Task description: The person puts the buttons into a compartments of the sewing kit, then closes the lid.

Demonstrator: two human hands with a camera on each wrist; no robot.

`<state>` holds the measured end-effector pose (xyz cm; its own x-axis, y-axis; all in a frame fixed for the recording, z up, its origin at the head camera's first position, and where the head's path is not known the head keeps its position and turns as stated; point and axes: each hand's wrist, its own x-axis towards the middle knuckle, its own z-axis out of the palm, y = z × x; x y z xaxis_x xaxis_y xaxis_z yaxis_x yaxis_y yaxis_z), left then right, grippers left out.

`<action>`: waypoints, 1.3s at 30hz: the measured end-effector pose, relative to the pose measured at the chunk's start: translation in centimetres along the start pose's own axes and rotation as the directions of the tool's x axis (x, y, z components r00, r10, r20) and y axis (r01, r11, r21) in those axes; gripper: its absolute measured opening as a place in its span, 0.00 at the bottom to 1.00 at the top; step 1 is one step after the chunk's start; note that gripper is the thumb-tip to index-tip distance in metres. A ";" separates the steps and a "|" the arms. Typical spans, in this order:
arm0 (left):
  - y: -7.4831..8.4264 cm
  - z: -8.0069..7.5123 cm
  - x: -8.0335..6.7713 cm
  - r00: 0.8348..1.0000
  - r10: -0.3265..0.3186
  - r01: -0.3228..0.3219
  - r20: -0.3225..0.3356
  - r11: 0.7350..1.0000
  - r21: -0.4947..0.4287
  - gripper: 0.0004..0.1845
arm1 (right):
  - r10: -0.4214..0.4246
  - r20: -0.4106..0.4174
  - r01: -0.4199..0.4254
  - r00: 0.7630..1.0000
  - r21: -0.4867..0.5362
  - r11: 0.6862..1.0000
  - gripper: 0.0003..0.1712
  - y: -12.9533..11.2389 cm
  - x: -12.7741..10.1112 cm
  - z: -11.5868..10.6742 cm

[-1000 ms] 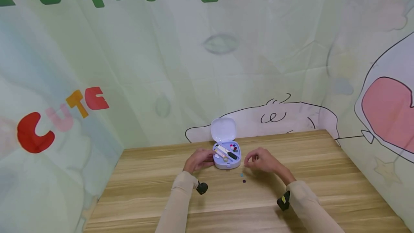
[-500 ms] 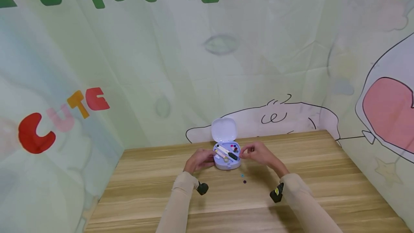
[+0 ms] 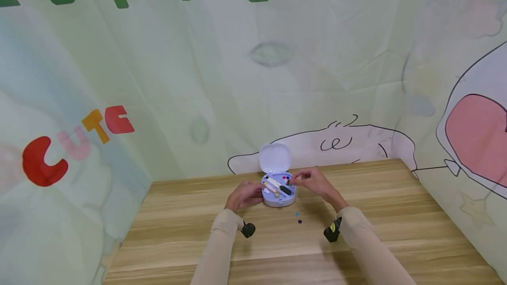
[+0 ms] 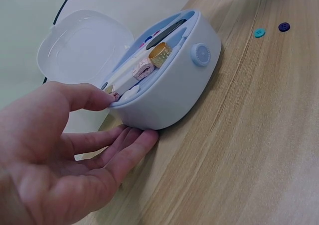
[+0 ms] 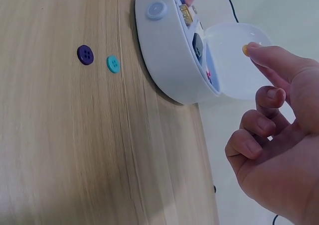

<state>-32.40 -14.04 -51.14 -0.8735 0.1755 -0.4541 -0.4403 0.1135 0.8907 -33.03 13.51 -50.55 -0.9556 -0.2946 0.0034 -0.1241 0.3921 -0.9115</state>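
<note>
Orange button [image 5: 245,49] pinched in right hand [image 5: 279,135] grip, above open case [image 5: 174,60].

Your right hand [image 5: 279,150] pinches an orange button [image 5: 245,49], but your fingertip covers most of it. In the head view that grip is too small to read, and the case [image 4: 164,93] contents possibly include more buttons.
</note>
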 end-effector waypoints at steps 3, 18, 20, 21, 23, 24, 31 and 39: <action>0.0 0.0 0.0 1.000 -0.005 0.005 -0.001 1.000 0.004 0.20 | 0.024 -0.010 -0.024 1.000 0.018 1.000 0.08 0.2 0.4 0.2; 0.1 0.0 -0.1 1.000 0.012 -0.012 0.015 1.000 0.017 0.21 | 0.101 -0.058 -0.094 0.993 0.113 0.989 0.07 0.7 1.4 1.4; 0.1 0.0 -0.1 1.000 0.010 -0.010 0.013 1.000 0.018 0.21 | 0.109 -0.063 -0.101 0.992 0.115 0.988 0.08 0.7 1.5 1.5; 0.1 0.0 -0.2 1.000 0.009 -0.009 0.014 1.000 0.018 0.21 | 0.118 -0.064 -0.110 0.991 0.118 0.987 0.08 0.8 1.6 1.5; 0.0 0.0 -0.2 1.000 0.010 -0.010 0.015 1.000 0.014 0.21 | 0.134 -0.066 -0.125 0.989 0.124 0.984 0.09 0.9 1.7 1.6; 0.0 0.0 -0.2 1.000 0.010 -0.010 0.014 1.000 0.013 0.21 | 0.142 -0.066 -0.133 0.988 0.125 0.983 0.09 1.0 1.7 1.6; 0.0 -0.1 -0.3 1.000 0.010 -0.010 0.012 1.000 0.018 0.21 | 0.158 -0.077 -0.146 0.984 0.147 0.978 0.11 1.1 1.8 1.9; 0.1 0.1 -0.3 1.000 0.007 -0.008 0.001 1.000 0.012 0.20 | 0.141 -0.069 -0.129 0.988 0.150 0.980 0.20 1.0 1.7 1.8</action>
<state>-32.16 -14.00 -50.87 -0.8765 0.1775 -0.4475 -0.4311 0.1240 0.8937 -34.27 11.78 -52.18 -0.9797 -0.1754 -0.0967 0.0420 0.2920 -0.9555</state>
